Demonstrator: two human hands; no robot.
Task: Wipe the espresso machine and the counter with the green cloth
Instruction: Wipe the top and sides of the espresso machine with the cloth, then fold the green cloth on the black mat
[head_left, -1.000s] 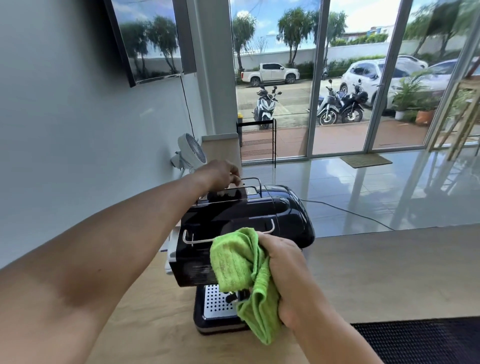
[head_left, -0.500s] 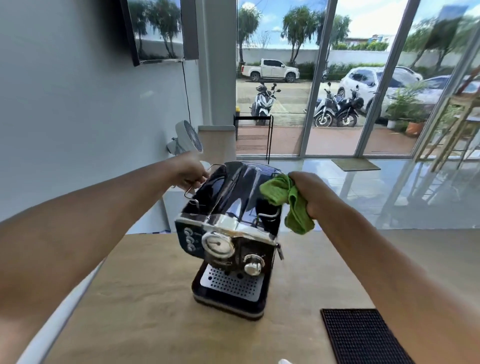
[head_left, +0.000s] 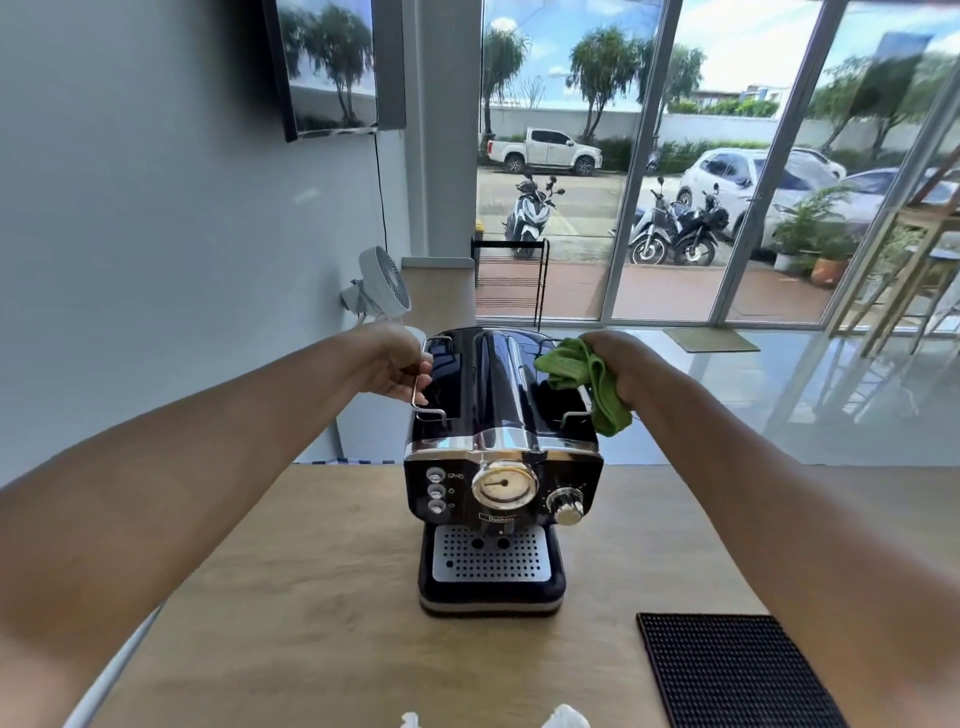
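On the wooden counter (head_left: 311, 597), square to my view, stands the espresso machine (head_left: 493, 374), with its gauge (head_left: 504, 483) and knob (head_left: 567, 506) facing me and its drip tray (head_left: 491, 556) at the foot. My hands are apart, one on each side of its top. My left hand (head_left: 397, 366) has its fingers curled round the wire rail (head_left: 415, 400) on the left. My right hand (head_left: 623, 364) is clenched on the green cloth (head_left: 582, 374), which is bunched into a wad and pressed to the top right edge. A tail of the cloth hangs down the side.

I judge the machine heavy enough to sit firm under a wipe. Its glossy black shell and chrome band look slick, though, so a bare palm would slip and leave marks. The rail is the sensible place to steady it, but it is thin wire and I would not haul the whole weight by it. The knob and gauge stick out and call for a lighter touch.

The cloth is soft, light and limp and takes any shape. It is best held as a wad in the fist, flat face outward, with the loose tail tucked in so it cannot snag the rail. A black mat (head_left: 727, 670) lies on the counter at my right front.
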